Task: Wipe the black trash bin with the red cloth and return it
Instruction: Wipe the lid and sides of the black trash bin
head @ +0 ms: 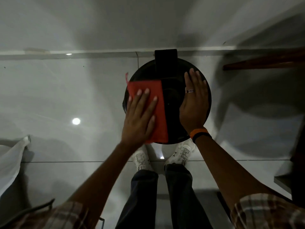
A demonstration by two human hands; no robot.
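Note:
The round black trash bin (pixel 171 96) stands on the pale floor against the wall, seen from straight above, its lid closed. A folded red cloth (pixel 158 93) lies flat on the left half of the lid. My left hand (pixel 140 118) presses down on the cloth with fingers spread. My right hand (pixel 194 100) rests flat on the right half of the lid, fingers together, a ring on one finger and an orange and black band at the wrist. Neither hand curls around anything.
Glossy grey floor tiles (pixel 66 100) surround the bin, with a skirting line behind it. A dark wooden furniture edge (pixel 264 61) juts in at the upper right. White fabric (pixel 11 159) hangs at the left edge. My white shoes (pixel 142 159) stand just in front of the bin.

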